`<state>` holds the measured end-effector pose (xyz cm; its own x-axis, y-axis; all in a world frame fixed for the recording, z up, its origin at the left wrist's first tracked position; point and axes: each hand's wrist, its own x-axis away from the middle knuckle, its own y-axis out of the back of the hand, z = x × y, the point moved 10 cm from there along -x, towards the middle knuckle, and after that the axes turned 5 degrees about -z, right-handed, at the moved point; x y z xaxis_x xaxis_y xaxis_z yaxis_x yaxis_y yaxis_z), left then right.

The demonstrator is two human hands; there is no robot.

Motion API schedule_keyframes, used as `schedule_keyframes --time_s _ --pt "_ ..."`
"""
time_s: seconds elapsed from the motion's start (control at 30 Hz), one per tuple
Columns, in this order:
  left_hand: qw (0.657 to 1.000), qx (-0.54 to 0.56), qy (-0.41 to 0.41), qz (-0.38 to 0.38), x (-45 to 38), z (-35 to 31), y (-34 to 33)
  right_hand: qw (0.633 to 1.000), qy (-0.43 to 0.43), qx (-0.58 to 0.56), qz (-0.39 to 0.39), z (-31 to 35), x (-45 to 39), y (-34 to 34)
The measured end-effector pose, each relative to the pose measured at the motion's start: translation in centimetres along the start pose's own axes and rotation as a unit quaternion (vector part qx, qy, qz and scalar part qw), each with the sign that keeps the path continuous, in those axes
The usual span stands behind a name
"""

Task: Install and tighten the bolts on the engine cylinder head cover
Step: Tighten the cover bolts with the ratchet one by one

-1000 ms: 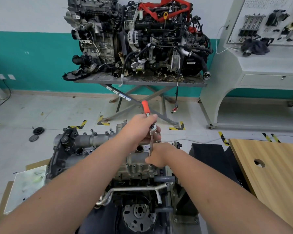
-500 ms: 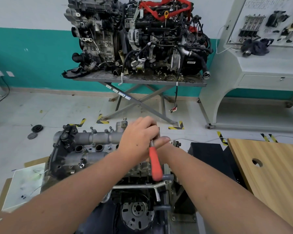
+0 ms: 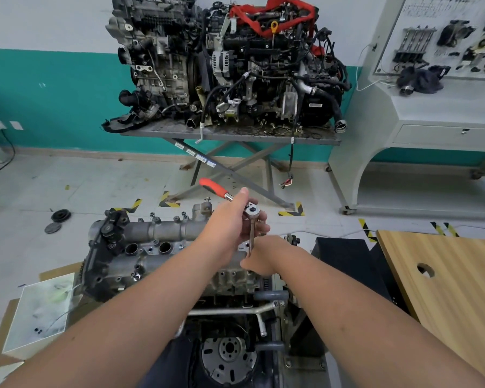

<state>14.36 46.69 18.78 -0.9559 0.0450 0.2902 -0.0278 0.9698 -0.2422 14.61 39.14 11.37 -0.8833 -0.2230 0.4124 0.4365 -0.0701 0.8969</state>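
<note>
The person leans over an engine (image 3: 140,256) mounted low in front of them, its cover (image 3: 163,233) facing up with a row of small bolts (image 3: 151,215) standing along the far edge. The left hand (image 3: 230,225) grasps a ratchet (image 3: 251,212) near its head, fingers wrapped around the chrome part. The ratchet's red handle (image 3: 214,188) points away to the far left, clear of the engine. A thin extension bar (image 3: 251,239) drops straight down from the ratchet head to the right end of the cover.

The right hand (image 3: 263,259) sits low at the foot of that bar, curled over it where it meets the cover. The bolt or socket beneath is hidden by the fingers, so I cannot tell what exactly is pinched there. Both forearms reach in from the near edge and cross close together over the engine.

Beyond, a second, larger engine (image 3: 230,65) rests on a scissor-leg stand (image 3: 230,135) against the teal and white wall. A red strap (image 3: 272,15) is draped over its top. To the right stands a grey console (image 3: 431,119) with parts mounted on its panel. A wooden worktop (image 3: 445,281) with a round hole juts in at the near right. On the floor to the left lie two dark discs (image 3: 57,219) and a sheet of cardboard (image 3: 3,340).
</note>
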Motion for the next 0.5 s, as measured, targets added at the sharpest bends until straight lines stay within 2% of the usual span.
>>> schedule_keyframes --time_s 0.13,0.2,0.3,0.37,0.43,0.5 --pt "0.976 -0.191 -0.009 0.101 0.6 -1.2 -0.8 1.000 0.020 0.006 0.014 0.2 0.5 -0.1" --pt "0.961 -0.245 0.003 0.126 0.8 -1.7 -0.7 0.999 0.028 0.011 0.019 0.4 0.4 -0.3" --pt "0.952 -0.287 0.024 0.102 0.5 -2.4 -0.1 1.000 0.016 0.005 0.019 0.1 0.2 -0.3" --pt "0.939 -0.335 0.009 0.081 0.1 -2.9 -0.2 1.000 0.015 -0.015 0.019 0.1 0.2 -0.3" --pt "0.900 -0.429 -0.043 0.069 0.1 -3.9 -0.6 1.000 0.021 -0.014 0.017 0.2 0.2 -0.3" --pt "0.834 -0.534 -0.113 0.084 0.5 -4.7 -2.1 0.999 0.031 -0.003 0.013 0.4 0.0 -0.5"
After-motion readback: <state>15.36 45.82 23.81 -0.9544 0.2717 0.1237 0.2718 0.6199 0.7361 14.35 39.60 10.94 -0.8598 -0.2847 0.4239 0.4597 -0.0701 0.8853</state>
